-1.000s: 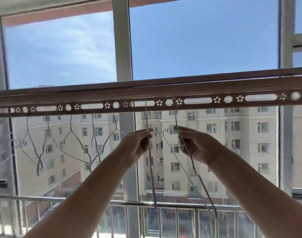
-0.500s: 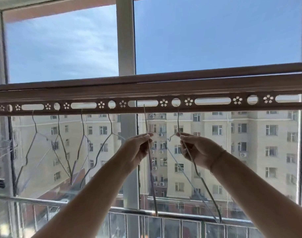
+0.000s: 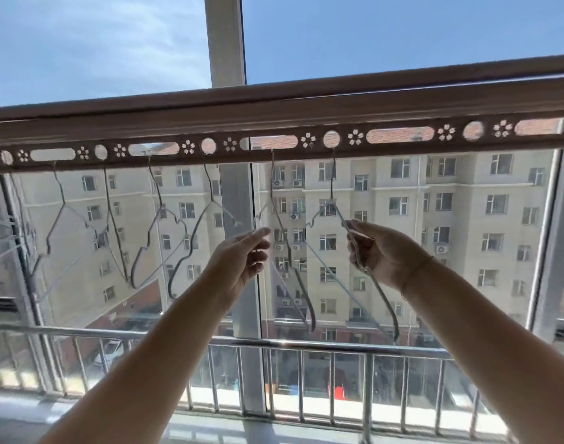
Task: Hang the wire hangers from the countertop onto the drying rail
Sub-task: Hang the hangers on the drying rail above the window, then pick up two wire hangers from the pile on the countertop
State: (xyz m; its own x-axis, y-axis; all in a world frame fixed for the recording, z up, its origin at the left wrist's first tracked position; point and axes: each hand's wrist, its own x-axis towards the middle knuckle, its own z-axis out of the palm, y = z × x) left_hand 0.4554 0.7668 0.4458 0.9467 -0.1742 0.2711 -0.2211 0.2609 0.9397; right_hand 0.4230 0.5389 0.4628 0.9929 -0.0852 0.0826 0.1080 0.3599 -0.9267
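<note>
- Step in hand: seating hangers on the drying rail [image 3: 274,157]. By my reading this is the end of the hanging step for a pair, not the start.
- Right-most hanger [image 3: 332,177]: hook is up at a round hole in the rail and the body hangs below. Right hand [image 3: 381,256] has its fingers curled round the hanger's sloping wire arm, gripping it.
- Centre hanger [image 3: 272,181]: hook is at the rail's lower edge, just left of the first. Left hand [image 3: 240,259] is loose, fingers relaxed and holding nothing, forefinger reaching toward the hanger's shoulder. Cannot tell whether it touches.
- Four more hangers [image 3: 61,190] hang from the rail further left, tilted at differing angles.
- The surface the hangers come from is out of view, so the number remaining is unknown.
- Next move, as a judgement: check that both hooks sit fully over the rail edge, then open the right hand gently. The wire is light and springy, so a quick release could set it swinging or unhook it.
- Writing and brands: none legible. The rail carries only punched flower, round and slot cut-outs.
- Beyond the glass: balcony railing [image 3: 274,342] and an apartment block [image 3: 402,193], no readable signage.
</note>
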